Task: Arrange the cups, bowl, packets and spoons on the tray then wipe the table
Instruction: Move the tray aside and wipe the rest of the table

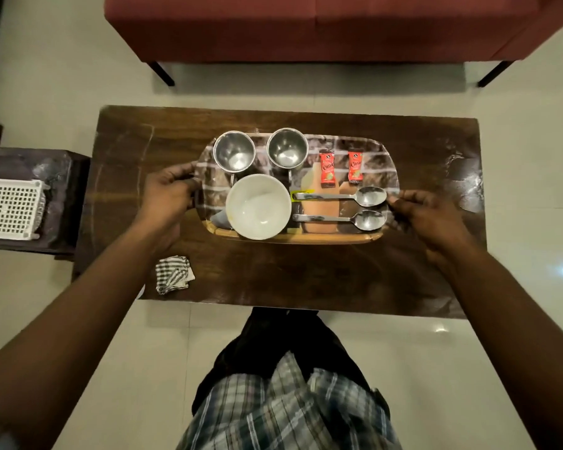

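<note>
Now both grips closed on tray (306,240) ends: left hand (169,191) centre-left, right hand (431,219) centre-right. Best kept level, else spoons (369,196) slide.

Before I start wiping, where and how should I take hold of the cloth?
Pinch the cloth at its bunched-up middle, coming straight down from above. It lies crumpled in a low heap on the table near the front left corner, so no edge stands up for a sideways grip. The left hand, now holding the tray, is probably the nearer one.
</note>
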Demonstrator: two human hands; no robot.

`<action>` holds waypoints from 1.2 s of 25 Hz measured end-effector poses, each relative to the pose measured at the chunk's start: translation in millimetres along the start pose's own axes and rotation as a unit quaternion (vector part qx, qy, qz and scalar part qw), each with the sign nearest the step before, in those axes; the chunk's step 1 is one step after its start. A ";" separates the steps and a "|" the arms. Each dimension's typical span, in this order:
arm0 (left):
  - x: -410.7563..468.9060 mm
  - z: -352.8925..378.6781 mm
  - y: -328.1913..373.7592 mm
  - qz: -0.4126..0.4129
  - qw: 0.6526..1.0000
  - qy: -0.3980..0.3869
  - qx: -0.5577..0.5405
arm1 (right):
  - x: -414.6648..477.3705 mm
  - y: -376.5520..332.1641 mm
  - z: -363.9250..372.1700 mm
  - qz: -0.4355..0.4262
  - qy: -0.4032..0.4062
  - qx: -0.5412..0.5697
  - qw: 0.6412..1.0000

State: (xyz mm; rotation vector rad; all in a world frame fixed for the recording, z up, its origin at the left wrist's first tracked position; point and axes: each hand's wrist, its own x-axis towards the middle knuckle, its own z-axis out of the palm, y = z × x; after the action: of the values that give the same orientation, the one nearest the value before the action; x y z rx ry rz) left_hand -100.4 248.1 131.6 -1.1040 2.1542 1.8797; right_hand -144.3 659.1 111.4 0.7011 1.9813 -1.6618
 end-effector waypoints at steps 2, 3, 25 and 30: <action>18.6 16.0 -18.2 -0.014 1.000 -0.002 0.013 | 24.3 17.9 2.0 0.022 0.007 0.004 1.000; 29.3 22.7 -29.1 -0.023 1.000 0.001 0.019 | 36.9 26.9 4.3 0.029 0.010 0.001 1.000; 186.9 96.4 -192.8 -0.065 0.989 -0.014 0.134 | 186.6 165.9 34.7 0.078 0.061 -0.054 0.994; 192.4 93.5 -197.3 -0.088 0.990 -0.008 0.114 | 194.4 165.0 39.7 0.078 0.052 -0.059 0.994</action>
State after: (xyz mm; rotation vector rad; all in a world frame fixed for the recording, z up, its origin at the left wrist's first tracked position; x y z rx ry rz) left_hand -169.5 245.0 -151.0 -1.1805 2.1191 1.5200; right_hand -186.1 660.8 -143.3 0.8896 2.0209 -1.4321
